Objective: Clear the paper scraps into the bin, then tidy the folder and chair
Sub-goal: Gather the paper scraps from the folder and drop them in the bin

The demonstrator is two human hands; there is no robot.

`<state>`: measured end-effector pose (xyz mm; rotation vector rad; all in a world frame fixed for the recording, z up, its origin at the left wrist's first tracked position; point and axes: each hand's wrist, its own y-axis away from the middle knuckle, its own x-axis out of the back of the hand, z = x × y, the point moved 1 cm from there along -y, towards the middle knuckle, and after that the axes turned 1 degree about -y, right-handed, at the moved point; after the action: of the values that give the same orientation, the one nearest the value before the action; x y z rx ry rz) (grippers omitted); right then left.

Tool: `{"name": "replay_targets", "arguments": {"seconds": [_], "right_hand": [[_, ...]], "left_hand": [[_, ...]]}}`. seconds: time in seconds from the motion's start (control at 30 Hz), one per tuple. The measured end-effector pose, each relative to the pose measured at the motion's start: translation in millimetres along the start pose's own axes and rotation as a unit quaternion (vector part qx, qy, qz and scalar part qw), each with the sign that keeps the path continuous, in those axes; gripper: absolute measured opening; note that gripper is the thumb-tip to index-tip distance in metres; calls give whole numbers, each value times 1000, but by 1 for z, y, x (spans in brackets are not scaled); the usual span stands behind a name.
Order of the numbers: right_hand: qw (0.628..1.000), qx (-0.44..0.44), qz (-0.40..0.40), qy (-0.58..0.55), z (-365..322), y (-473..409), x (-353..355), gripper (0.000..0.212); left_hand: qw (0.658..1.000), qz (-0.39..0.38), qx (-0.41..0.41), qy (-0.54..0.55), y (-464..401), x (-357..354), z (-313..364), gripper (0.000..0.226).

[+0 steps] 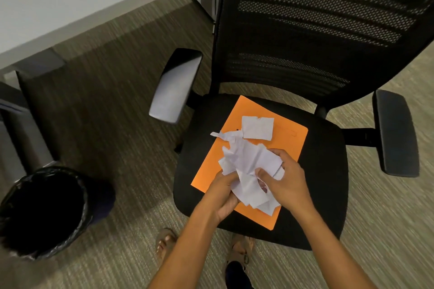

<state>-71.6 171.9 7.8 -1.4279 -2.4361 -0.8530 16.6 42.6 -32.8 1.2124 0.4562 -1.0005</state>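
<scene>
Both hands, left hand (pixel 223 195) and right hand (pixel 285 183), grasp white crumpled paper scraps (pixel 246 164) | round black lined bin (pixel 44 211) sits lower left, nearer left hand

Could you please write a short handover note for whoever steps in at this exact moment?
Left hand and right hand together grip a bundle of paper scraps just above the orange folder, which lies on the chair seat.
One loose scrap lies on the folder, apart from the bundle.
The lined bin stands on the floor to the left of the chair.
Done: most scraps gathered.
Left: drop the bundle in the bin, collect the loose scrap, tidy the folder and chair.
</scene>
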Motion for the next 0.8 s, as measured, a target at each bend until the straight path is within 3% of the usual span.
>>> {"name": "replay_targets", "arguments": {"seconds": [0.2, 0.37, 0.47, 0.57, 0.67, 0.8], "right_hand": [[997, 19, 21, 72, 0, 0, -17, 41], [998, 18, 17, 65, -4, -3, -25, 53], [998, 14, 32, 57, -5, -5, -28, 61], [996, 39, 45, 73, -8, -5, -32, 65], [995, 63, 25, 68, -12, -1, -36, 73], [998, 28, 11, -56, -22, 2, -32, 79]], "left_hand": [[995, 6, 8, 103, 5, 9, 2, 52], [996, 50, -12, -78, 3, 7, 1, 44], [988, 101, -24, -114, -2, 11, -2, 36], [985, 138, -28, -96, -3, 16, -1, 25], [987, 147, -37, -42, -1, 20, 2, 32], [986, 153, -57, 9, 9, 32, 16, 39]]}}
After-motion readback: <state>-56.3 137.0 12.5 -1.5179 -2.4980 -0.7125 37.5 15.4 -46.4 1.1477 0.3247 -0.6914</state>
